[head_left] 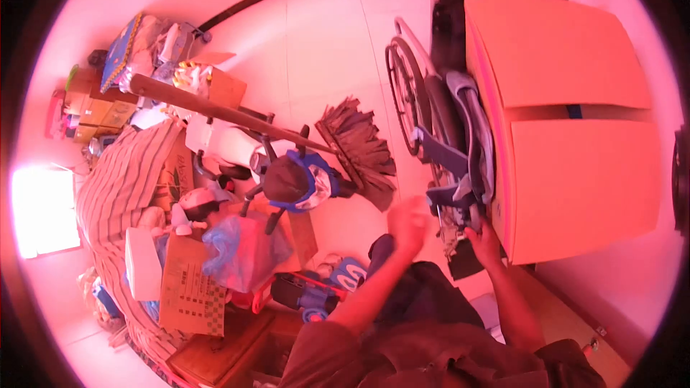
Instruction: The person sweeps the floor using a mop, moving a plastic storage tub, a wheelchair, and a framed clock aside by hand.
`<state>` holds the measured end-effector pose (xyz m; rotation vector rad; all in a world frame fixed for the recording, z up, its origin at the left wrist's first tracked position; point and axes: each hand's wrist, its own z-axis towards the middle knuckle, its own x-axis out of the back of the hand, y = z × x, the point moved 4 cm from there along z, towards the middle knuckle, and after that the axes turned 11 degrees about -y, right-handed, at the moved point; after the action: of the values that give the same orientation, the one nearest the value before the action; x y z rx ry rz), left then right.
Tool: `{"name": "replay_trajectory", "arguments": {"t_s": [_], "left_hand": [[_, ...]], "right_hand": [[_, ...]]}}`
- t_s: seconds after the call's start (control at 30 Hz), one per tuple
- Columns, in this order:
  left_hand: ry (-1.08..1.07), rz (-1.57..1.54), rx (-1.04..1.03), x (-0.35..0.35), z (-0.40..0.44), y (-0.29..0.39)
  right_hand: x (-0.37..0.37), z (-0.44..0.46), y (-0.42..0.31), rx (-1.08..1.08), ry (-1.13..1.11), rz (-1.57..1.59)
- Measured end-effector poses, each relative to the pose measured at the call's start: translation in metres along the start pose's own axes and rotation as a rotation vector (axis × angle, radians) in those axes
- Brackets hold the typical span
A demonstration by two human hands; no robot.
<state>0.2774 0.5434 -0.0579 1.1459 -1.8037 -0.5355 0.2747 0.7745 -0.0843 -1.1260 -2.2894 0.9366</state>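
A folded wheelchair stands in front of me on the right, its large wheel toward the back. My right hand is closed around a part of the wheelchair's near end, thumb on the left side. Left of that end, my left hand is raised above my lap, apart from the chair as far as I can tell. Motion blurs its fingers, and no held thing shows in it. A large cardboard box stands right against the wheelchair, its top flaps almost meeting.
To the left, a long wooden handle leads to a dark mop-like head. Beyond my left arm are a blue-and-black seat, a blue plastic bag, and a printed carton. A striped cloth covers a pile.
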Motion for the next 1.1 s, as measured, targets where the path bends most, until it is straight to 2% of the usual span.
{"name": "replay_trajectory", "arguments": {"t_s": [0.1, 0.17, 0.2, 0.23, 0.27, 0.33, 0.4, 0.43, 0.47, 0.5, 0.57, 0.6, 0.67, 0.7, 0.77, 0.83, 0.93, 1.1], "left_hand": [[0.691, 0.068, -0.077, 0.173, 0.035, 0.061], [0.795, 0.054, -0.160, 0.283, 0.040, 0.052], [0.979, 0.045, -0.201, 0.315, 0.049, 0.080], [0.955, 0.094, -0.171, 0.355, 0.066, 0.073], [0.855, 0.121, -0.250, 0.380, 0.086, 0.088], [0.494, -0.259, -0.326, 0.406, 0.136, 0.089], [0.350, -0.365, -0.158, 0.412, 0.179, 0.070], [0.381, -0.306, -0.254, 0.405, 0.199, 0.067], [0.376, -0.304, -0.074, 0.399, 0.215, 0.065], [0.373, -0.277, -0.165, 0.391, 0.231, 0.074], [0.346, -0.247, -0.262, 0.386, 0.261, 0.101], [0.434, -0.275, -0.309, 0.391, 0.271, 0.134], [0.565, -0.312, -0.354, 0.404, 0.291, 0.195], [0.603, -0.312, -0.358, 0.416, 0.301, 0.223], [0.648, -0.324, -0.375, 0.435, 0.324, 0.265], [0.546, -0.433, -0.554, 0.449, 0.346, 0.299], [0.502, -0.450, -0.634, 0.461, 0.357, 0.364], [0.365, -0.374, -0.739, 0.481, 0.374, 0.460]], "right_hand": [[0.019, 0.001, -0.020, -0.009, 0.067, -0.149], [-0.008, -0.023, -0.017, -0.088, 0.103, -0.202], [-0.008, -0.029, -0.023, -0.146, 0.105, -0.208], [-0.008, -0.038, -0.031, -0.204, 0.099, -0.187], [-0.008, -0.041, -0.035, -0.264, 0.091, -0.166], [-0.014, -0.047, -0.006, -0.264, 0.111, -0.240], [-0.014, -0.043, -0.006, -0.276, 0.133, -0.310], [-0.011, -0.049, -0.014, -0.254, 0.151, -0.355], [-0.011, -0.052, -0.028, -0.231, 0.176, -0.399], [-0.009, -0.047, -0.027, -0.233, 0.202, -0.392], [-0.017, -0.051, -0.006, -0.461, 0.109, -0.449], [-0.022, -0.054, 0.003, -0.470, 0.124, -0.439], [-0.022, -0.058, 0.010, -0.190, 0.226, -0.380], [-0.024, -0.059, 0.019, -0.198, 0.227, -0.375], [-0.033, -0.056, 0.024, -0.140, 0.222, -0.582], [-0.033, -0.053, 0.021, -0.172, 0.231, -0.580], [-0.035, -0.052, 0.036, -0.215, 0.227, -0.558], [-0.028, -0.026, 0.020, -0.260, 0.197, -0.514]]}}
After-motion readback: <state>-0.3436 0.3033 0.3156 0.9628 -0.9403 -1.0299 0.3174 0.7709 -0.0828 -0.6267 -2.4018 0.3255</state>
